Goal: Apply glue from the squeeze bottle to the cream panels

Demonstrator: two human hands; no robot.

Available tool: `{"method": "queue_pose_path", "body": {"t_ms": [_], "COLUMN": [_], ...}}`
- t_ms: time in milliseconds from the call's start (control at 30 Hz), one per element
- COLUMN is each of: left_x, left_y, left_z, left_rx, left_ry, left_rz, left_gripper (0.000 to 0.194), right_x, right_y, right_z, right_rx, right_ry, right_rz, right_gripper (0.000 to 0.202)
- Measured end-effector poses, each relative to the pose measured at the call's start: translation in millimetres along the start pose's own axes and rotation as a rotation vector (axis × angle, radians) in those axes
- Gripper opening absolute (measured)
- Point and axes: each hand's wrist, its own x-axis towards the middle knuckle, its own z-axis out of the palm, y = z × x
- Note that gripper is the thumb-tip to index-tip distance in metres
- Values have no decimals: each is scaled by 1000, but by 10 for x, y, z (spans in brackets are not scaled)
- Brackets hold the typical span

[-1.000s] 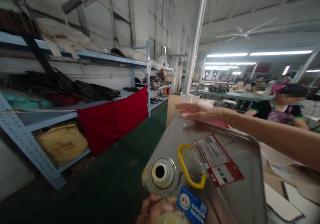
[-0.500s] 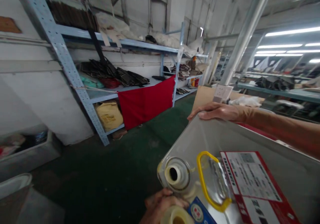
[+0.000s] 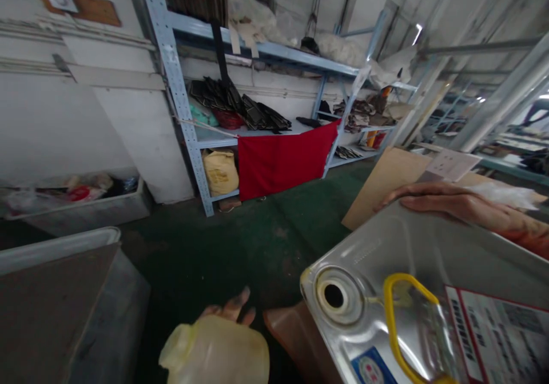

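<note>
A cloudy, yellowish plastic bottle (image 3: 218, 349) is tilted at the bottom of the view, its neck towards the left. My left hand (image 3: 231, 309) holds it from behind, and only some fingers show past it. To the right leans a large square metal can (image 3: 386, 246) with a yellow handle (image 3: 392, 315), a red-and-white label (image 3: 493, 321) and an uncapped round spout (image 3: 334, 296). Over the can's upper edge lies my right hand (image 3: 454, 201), gripping it. Bottle and can are apart. Under the can shows a brown shape (image 3: 291, 332) that I cannot make out.
A grey bin (image 3: 109, 304) stands at the lower left, with a trough (image 3: 90, 212) of rubbish behind it. Blue metal shelving (image 3: 169, 75) carries bags and dark pieces, with a red cloth (image 3: 287, 163) hung across it. Cardboard (image 3: 381, 183) stands behind the can.
My left hand has carried the bottle left, away from the can's spout. The can sits further right in view, as the camera has turned left. My right hand stays on its edge.
</note>
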Motion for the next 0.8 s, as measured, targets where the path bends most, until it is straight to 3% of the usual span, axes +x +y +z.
{"method": "queue_pose_path", "body": {"t_ms": [67,167,233,367,567,800], "left_x": [-11,-14,-7,-24,-101,-207], "left_y": [-17,-15,-8,-32,-101,-293], "left_z": [-64,42,164,274,203,100], "left_rx": [-104,-188,-152,-23,96,144], "left_ry": [-62,-167,-165,-44,-8,-7], "left_rz": [-13,-28,-33,28,103,36], "left_gripper": [74,87,85,73,60,62], "right_x": [8,3,-4,1,12,2], "right_y": [37,31,-8,-127,-388,-546], "right_z": [-38,-33,6,128,367,639], "right_rx": [-4,6,-25,-80,-92,-77], "right_ry": [-12,-8,12,12,-23,-54], "right_rz": [4,2,-18,-13,-26,-3], "right_gripper": [33,31,31,33,34,30]}}
